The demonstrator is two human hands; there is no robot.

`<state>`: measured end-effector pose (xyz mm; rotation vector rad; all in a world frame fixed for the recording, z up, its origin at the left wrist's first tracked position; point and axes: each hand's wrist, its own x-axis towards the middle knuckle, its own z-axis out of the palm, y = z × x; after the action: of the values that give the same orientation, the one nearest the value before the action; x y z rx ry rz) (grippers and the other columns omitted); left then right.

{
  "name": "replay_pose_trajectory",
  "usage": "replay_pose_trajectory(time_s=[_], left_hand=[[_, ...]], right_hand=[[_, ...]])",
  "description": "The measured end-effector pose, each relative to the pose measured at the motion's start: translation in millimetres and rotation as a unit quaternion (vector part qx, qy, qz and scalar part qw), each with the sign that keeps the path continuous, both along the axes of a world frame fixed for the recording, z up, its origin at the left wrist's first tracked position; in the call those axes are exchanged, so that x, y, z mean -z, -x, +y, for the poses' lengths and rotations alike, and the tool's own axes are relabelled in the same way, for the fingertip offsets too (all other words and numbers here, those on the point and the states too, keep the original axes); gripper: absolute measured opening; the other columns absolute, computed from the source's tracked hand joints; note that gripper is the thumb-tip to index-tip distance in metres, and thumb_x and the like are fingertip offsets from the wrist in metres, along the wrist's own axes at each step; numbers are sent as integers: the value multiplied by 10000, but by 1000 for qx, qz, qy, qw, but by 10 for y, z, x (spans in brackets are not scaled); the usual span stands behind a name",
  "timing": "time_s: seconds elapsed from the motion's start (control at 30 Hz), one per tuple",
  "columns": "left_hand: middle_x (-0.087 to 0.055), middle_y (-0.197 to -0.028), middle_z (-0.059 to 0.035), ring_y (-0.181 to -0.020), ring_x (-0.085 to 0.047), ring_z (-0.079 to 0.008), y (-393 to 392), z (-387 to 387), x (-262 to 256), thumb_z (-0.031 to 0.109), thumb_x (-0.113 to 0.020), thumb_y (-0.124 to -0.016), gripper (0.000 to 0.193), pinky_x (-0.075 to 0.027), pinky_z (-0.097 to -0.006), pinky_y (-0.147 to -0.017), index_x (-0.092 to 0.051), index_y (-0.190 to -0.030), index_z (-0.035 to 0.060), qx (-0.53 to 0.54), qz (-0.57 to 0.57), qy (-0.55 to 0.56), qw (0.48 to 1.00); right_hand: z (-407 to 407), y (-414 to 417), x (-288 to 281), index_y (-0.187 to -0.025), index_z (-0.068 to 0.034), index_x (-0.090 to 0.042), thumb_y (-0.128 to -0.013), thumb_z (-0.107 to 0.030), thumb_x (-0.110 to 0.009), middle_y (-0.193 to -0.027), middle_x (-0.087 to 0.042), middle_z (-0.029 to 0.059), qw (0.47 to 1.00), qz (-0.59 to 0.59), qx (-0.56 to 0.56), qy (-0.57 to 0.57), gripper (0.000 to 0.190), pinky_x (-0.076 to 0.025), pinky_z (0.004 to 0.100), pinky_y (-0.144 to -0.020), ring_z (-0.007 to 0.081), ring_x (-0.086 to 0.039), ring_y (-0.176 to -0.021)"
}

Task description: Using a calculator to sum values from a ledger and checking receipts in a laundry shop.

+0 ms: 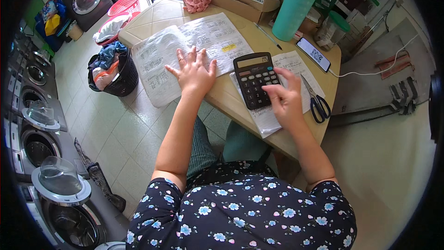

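My left hand [195, 73] lies flat, fingers spread, on an open notebook [156, 55] with handwritten pages. My right hand [286, 97] is over the right side of a black desk calculator [255, 86], thumb and fingers curled apart near its keys; whether a key is pressed I cannot tell. Beneath the calculator lie written sheets of lined paper [267, 126]. Scissors with dark handles [317, 102] rest to the right of my right hand, partly on the paper. A pen [267, 35] lies between the notebook and a teal water bottle [295, 7].
Along the table's back stand a cardboard box [239, 1], a crumpled pink cloth [197, 1] and a green-lidded jar [331, 29]. A phone [314, 54] with a white cable lies at right. Left on the floor are a black laundry basket [119, 80] and front-loading washers [38, 146].
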<state>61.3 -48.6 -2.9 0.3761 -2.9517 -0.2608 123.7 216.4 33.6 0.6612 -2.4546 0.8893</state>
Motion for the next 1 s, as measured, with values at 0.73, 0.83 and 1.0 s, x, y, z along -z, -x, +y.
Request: replay_pose_trajectory(time_s=[0.73, 0.83, 1.0], left_hand=[[-283, -1658, 18, -1568, -76, -325, -143, 38, 116, 514, -367, -1033, 563, 1, -721, -1178, -425, -1541, 278, 18, 22, -22, 999], [-291, -1657, 19, -1568, -82, -325, -133, 12, 143, 501, -359, -1037, 558, 5, -693, -1195, -433, -1538, 267, 21, 31, -29, 999], [-336, -1629, 6, -1562, -122, -311, -159, 9, 112, 488, -395, -1032, 527, -23, -651, -1216, -485, -1499, 261, 13, 56, -37, 998]], right_hand=[[42, 20, -9, -939, 27, -644, -963, -104, -624, -1345, -534, 250, 991, -122, 9, 57, 135, -508, 410, -908, 389, -597, -1144], [16, 43, 42, -942, 22, -667, -954, -96, -635, -1358, -525, 246, 997, -64, -8, 47, 123, -491, 417, -954, 398, -578, -1176], [-78, -36, -6, -961, -43, -760, -929, -122, -697, -1400, -522, 196, 996, -37, -75, 40, 106, -365, 458, -1125, 371, -488, -1322]])
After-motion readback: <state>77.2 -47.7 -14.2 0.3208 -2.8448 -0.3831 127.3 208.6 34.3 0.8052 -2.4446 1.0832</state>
